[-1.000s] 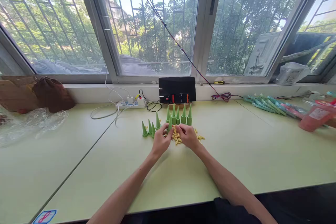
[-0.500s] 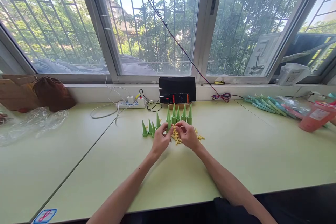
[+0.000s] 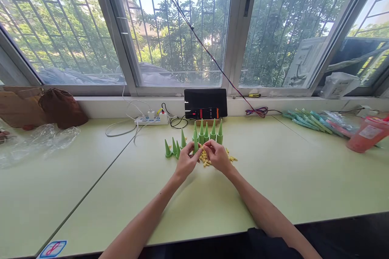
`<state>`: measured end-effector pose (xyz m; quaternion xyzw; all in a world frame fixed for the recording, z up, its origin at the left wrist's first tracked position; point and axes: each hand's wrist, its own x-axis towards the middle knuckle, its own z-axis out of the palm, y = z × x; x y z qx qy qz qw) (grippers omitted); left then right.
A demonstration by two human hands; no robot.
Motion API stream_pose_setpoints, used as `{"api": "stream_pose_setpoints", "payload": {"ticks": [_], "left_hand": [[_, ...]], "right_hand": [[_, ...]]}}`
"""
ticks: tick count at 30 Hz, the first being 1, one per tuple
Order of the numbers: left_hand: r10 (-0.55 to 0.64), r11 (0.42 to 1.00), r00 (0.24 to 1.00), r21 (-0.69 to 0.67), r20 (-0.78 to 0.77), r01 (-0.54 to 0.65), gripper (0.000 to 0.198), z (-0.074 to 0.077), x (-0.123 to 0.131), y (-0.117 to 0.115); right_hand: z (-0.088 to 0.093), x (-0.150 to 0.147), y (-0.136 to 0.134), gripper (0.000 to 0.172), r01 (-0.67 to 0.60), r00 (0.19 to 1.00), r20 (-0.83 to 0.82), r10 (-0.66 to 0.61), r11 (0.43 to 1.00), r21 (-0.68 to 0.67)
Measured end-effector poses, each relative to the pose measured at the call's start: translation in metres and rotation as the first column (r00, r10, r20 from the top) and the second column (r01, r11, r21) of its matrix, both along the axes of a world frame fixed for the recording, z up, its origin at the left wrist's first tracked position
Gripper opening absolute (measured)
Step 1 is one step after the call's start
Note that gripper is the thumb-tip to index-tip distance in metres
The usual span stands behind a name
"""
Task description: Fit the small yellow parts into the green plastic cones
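My left hand (image 3: 187, 159) is closed around a pointed green cone (image 3: 196, 144), holding it upright. Beside it my right hand (image 3: 216, 155) pinches with thumb and forefinger at the cone's right side; a small yellow piece seems to be at the fingertips, partly hidden. Under and between both hands lies a pile of small yellow pieces (image 3: 206, 162), spilling out to the right. Behind the hands several green cones (image 3: 213, 132) stand upright in a cluster. To the left of my left hand stand several more green cones (image 3: 167, 149).
A black tablet (image 3: 206, 100) leans on the sill behind the cones, a phone with a timer (image 3: 209, 113) before it. At left are a power strip (image 3: 152, 119), a brown bag (image 3: 62, 108) and clear plastic (image 3: 39, 141). Right: bagged strips (image 3: 310, 120), a red cup (image 3: 367, 134).
Hardly anything differs. Both hands stay at the same cone, with only slight finger movement at the right fingertips.
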<state>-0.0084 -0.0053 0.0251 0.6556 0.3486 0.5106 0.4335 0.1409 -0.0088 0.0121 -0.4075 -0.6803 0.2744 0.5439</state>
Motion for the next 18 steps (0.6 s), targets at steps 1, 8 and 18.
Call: {"api": "stream_pose_setpoints", "payload": {"ticks": [1, 8, 18], "left_hand": [[0.003, 1.000, 1.000, 0.001, -0.004, -0.003, 0.025, 0.0001, -0.0001, -0.0002], [-0.004, 1.000, 1.000, 0.017, -0.018, 0.005, 0.025, 0.0001, -0.0010, -0.0003], [-0.022, 1.000, 1.000, 0.009, -0.022, 0.022, 0.026, -0.0016, -0.0020, 0.0006]], "right_hand": [[-0.0001, 0.0001, 0.0001, 0.021, 0.001, 1.000, 0.001, -0.001, 1.000, -0.004], [0.0005, 0.0007, 0.0000, 0.026, 0.026, 0.998, 0.050, -0.026, 1.000, -0.006], [0.0002, 0.0010, 0.0018, 0.032, 0.087, 0.990, 0.106, -0.093, 0.995, 0.058]]}}
